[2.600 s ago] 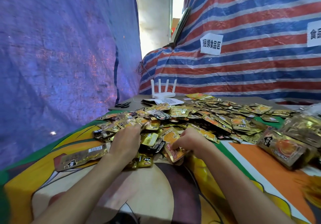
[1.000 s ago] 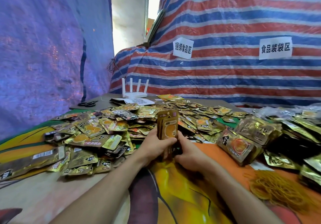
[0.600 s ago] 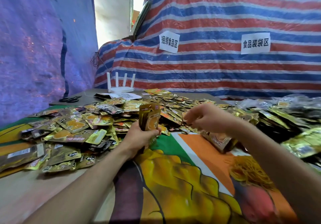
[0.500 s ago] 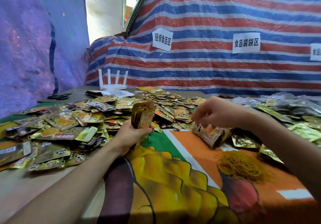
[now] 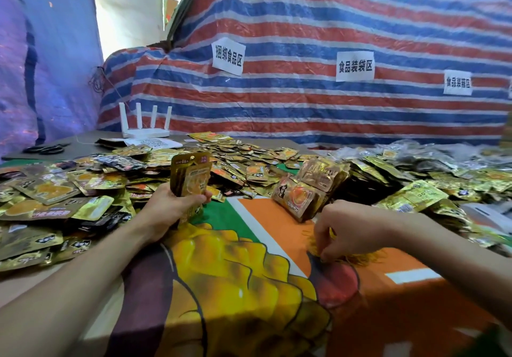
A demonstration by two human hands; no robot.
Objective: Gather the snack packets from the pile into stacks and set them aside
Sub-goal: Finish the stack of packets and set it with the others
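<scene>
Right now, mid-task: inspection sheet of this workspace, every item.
Surface: table under a printed cloth, orange, green and yellow.
Job's things: upright stack of packets in hand; loose pile to the left and behind; bundles lying centre right.
Clutter: rubber bands, router, scissors, QR sheet.
Grips: left hand grips the stack; right hand pinches at the rubber bands.
Cables: thin cord left of the router.
Surroundings: striped tarp with paper signs; blue tarp on the left.
</scene>
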